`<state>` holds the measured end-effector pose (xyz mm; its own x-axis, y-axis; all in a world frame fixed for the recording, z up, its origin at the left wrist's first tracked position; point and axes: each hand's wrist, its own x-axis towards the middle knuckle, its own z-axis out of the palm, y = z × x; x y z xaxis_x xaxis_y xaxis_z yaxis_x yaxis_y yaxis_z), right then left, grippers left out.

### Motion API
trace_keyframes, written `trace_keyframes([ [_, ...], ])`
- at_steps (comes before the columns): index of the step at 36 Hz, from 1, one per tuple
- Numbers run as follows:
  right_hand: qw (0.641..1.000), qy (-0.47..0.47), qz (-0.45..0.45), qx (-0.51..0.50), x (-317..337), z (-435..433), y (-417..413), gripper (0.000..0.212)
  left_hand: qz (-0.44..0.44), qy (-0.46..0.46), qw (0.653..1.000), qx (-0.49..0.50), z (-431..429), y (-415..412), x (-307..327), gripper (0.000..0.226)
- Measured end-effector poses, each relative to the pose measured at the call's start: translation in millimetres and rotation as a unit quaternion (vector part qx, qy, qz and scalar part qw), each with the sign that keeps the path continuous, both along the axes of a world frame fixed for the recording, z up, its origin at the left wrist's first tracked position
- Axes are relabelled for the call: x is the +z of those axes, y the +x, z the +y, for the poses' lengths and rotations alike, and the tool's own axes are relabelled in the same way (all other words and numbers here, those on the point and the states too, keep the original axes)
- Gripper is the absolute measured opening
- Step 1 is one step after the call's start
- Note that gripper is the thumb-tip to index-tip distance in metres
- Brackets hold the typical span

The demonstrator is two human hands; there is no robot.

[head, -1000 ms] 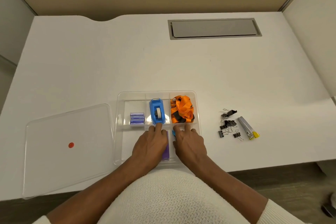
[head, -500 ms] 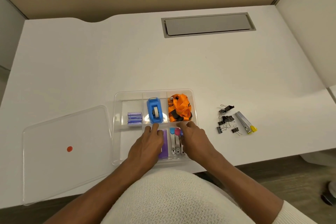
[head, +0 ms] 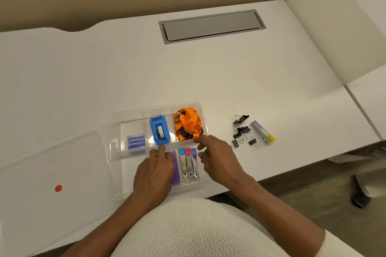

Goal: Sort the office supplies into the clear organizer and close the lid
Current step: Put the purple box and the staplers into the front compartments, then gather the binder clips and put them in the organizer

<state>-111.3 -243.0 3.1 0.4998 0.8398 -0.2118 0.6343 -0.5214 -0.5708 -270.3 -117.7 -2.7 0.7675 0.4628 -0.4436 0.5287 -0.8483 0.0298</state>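
The clear organizer (head: pixel 113 152) sits at the desk's near edge. It holds purple staple boxes (head: pixel 135 142), a blue tape dispenser (head: pixel 159 130), an orange lanyard (head: pixel 188 125), a purple block (head: pixel 175 165) and three metal clippers with coloured ends (head: pixel 189 164). My left hand (head: pixel 155 173) rests over the purple block, fingers by the dispenser's base. My right hand (head: pixel 217 157) hovers at the organizer's right rim, fingers spread, holding nothing. The clear lid (head: pixel 48 175) with a red dot lies flat to the left. Black binder clips (head: pixel 242 131) and a yellow-ended clipper (head: pixel 263 134) lie on the desk to the right.
A grey cable hatch (head: pixel 212 26) is set into the white desk (head: pixel 83 73) at the back. A white partition (head: pixel 325 27) stands on the right. The desk's near edge runs just below the organizer, and a dark chair part (head: pixel 359 194) shows on the floor at right.
My right hand has lifted off the near right compartment and moved right toward the rim, uncovering the three clippers. My left hand has stayed over the purple block.
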Motion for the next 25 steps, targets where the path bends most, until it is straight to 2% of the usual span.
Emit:
trace_keyframes([
  [3, 0.998, 0.028, -0.004, -0.048, 6, -12, 14, 0.035, -0.049, 0.006, 0.999, 0.003, -3, 2, 5, 0.066],
  [7, 0.980, 0.058, -0.063, -0.182, 6, -32, 45, 0.019, -0.120, 0.017, 0.993, 0.012, -6, 11, 9, 0.050],
  [10, 0.956, 0.037, -0.144, -0.251, 2, -51, 76, 0.016, -0.136, -0.001, 0.988, 0.066, -7, 21, 8, 0.041],
  [13, 0.937, -0.038, -0.186, -0.293, -8, -69, 110, 0.026, -0.151, -0.030, 0.979, 0.134, -7, 27, 7, 0.041],
  [18, 0.940, -0.156, -0.112, -0.280, -25, -82, 149, 0.043, -0.149, -0.075, 0.963, 0.213, -10, 35, 6, 0.032],
  [25, 0.938, -0.186, -0.145, -0.253, -41, -78, 160, 0.021, -0.174, -0.129, 0.930, 0.298, -12, 37, -3, 0.023],
])
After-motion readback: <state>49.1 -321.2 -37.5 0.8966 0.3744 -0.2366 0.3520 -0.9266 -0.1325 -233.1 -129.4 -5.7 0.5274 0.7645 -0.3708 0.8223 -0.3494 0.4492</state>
